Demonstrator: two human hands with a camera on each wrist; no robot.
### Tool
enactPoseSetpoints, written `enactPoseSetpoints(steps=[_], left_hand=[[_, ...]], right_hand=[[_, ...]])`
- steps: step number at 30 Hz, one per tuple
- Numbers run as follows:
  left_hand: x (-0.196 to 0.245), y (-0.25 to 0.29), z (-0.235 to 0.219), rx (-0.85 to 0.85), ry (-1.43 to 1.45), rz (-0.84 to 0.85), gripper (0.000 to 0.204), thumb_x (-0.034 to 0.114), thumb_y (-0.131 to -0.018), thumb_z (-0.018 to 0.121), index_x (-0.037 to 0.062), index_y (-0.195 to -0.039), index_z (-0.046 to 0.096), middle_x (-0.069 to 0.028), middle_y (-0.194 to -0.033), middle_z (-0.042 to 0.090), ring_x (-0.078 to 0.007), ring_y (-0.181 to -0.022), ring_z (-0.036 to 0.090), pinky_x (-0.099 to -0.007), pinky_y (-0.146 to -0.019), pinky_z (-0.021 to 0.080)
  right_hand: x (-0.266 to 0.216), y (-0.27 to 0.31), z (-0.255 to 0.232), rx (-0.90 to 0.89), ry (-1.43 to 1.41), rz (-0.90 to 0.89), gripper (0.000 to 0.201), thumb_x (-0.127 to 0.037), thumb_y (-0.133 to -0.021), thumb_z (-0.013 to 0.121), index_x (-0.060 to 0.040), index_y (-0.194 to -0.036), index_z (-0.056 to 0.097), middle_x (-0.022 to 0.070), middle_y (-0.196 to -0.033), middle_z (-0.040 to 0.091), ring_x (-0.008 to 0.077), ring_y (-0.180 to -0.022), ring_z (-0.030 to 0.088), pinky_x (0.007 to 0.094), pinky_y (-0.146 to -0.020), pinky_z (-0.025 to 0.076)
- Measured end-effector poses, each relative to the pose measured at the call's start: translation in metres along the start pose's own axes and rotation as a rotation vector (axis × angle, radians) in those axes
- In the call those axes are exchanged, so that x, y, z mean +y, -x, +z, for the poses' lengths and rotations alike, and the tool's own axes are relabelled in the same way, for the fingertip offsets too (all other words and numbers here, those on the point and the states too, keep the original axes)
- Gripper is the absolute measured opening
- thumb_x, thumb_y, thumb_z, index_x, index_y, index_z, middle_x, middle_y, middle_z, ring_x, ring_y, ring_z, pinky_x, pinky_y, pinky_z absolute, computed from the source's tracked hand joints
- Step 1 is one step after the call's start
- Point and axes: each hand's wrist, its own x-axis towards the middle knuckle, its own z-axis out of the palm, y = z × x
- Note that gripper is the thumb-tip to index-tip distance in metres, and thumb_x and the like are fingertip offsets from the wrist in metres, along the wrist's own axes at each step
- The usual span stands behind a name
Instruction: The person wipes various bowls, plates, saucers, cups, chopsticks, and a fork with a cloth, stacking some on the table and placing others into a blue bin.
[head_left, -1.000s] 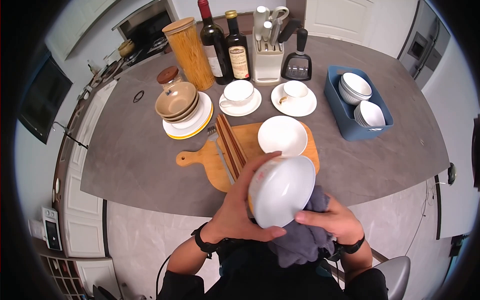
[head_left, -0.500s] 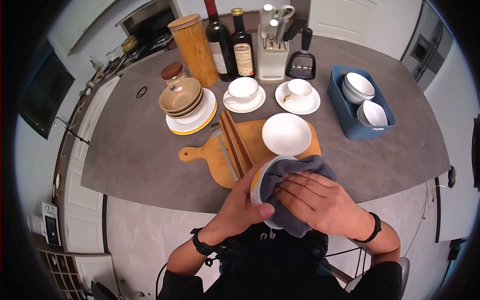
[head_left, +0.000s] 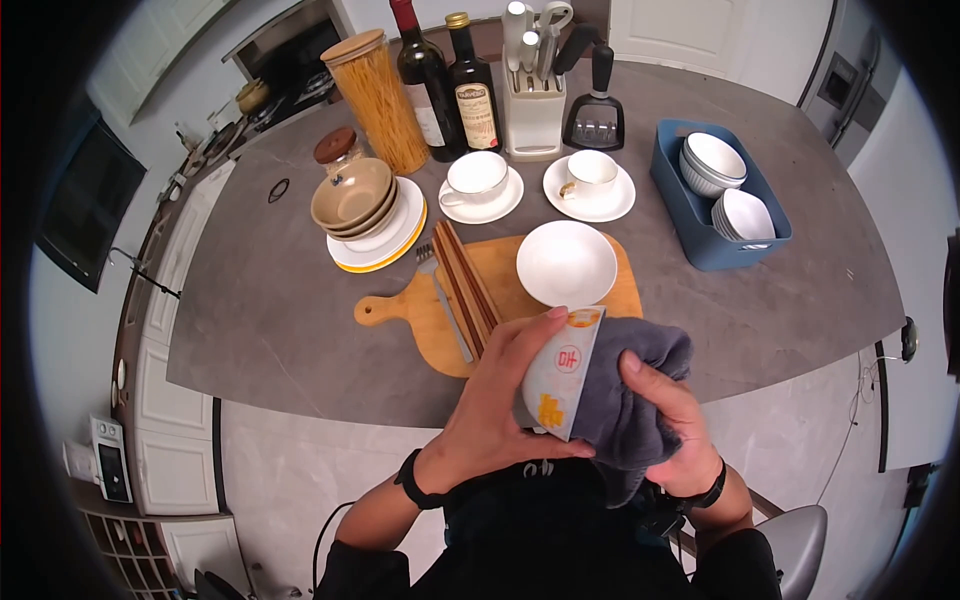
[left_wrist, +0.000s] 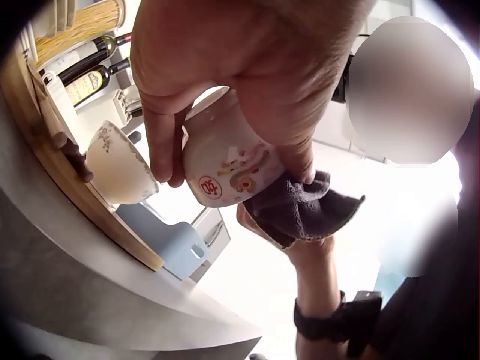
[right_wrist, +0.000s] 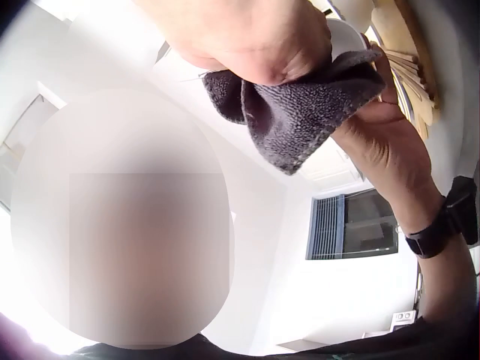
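Note:
In the head view a white bowl with red and yellow marks (head_left: 562, 372) is tilted on its side in front of the cutting board, its mouth toward the right. The left hand (head_left: 490, 405) grips it from the left, thumb and fingers at opposite sides. The right hand (head_left: 680, 430) holds a grey cloth (head_left: 635, 400) against the bowl's mouth, thumb on the cloth. In the left wrist view the patterned bowl (left_wrist: 229, 154) lies under the left hand (left_wrist: 240, 67), the cloth (left_wrist: 300, 210) beside it. The right wrist view shows the right hand (right_wrist: 255, 37) on the cloth (right_wrist: 296, 112).
On the cutting board (head_left: 385, 312) lie chopsticks (head_left: 462, 285), a fork (head_left: 445, 305) and a white bowl (head_left: 567, 264). Behind stand stacked brown bowls (head_left: 352, 198), two cups on saucers, bottles, a pasta jar (head_left: 380, 105) and a knife block (head_left: 534, 122). A blue bin (head_left: 705, 235) with bowls is at the right.
The bowl has turned so its marked outer wall faces the head camera. The right hand has moved from lying flat over the cloth inside the bowl to holding the cloth at its right side.

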Motion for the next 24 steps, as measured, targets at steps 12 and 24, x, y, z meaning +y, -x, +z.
enactPoseSetpoints(steps=[12, 24], left_hand=[[-0.012, 0.026, 0.01, -0.114, 1.104, -0.541, 0.104, 0.031, -0.088, 0.078, 0.0078, -0.163, 0.01, -0.0167, -0.152, 0.04, -0.0233, -0.141, 0.042, -0.0406, -0.114, 0.038], [0.037, -0.013, -0.006, -0.218, 0.208, -0.242, 0.1, 0.013, -0.072, 0.081, 0.0065, -0.157, 0.028, -0.0125, -0.141, 0.051, -0.0236, -0.129, 0.053, -0.0368, -0.108, 0.042]], right_hand=[[-0.024, -0.01, -0.001, -0.48, 1.922, -0.959, 0.084, -0.054, -0.08, 0.074, -0.0113, -0.148, 0.052, 0.0253, -0.157, 0.036, 0.0497, -0.131, 0.05, 0.0532, -0.103, 0.047], [-0.027, -0.01, -0.03, 0.016, 1.503, -0.628, 0.049, -0.008, -0.09, 0.07, -0.0056, -0.137, 0.054, 0.0184, -0.107, 0.067, 0.0335, -0.088, 0.069, 0.0405, -0.074, 0.056]])
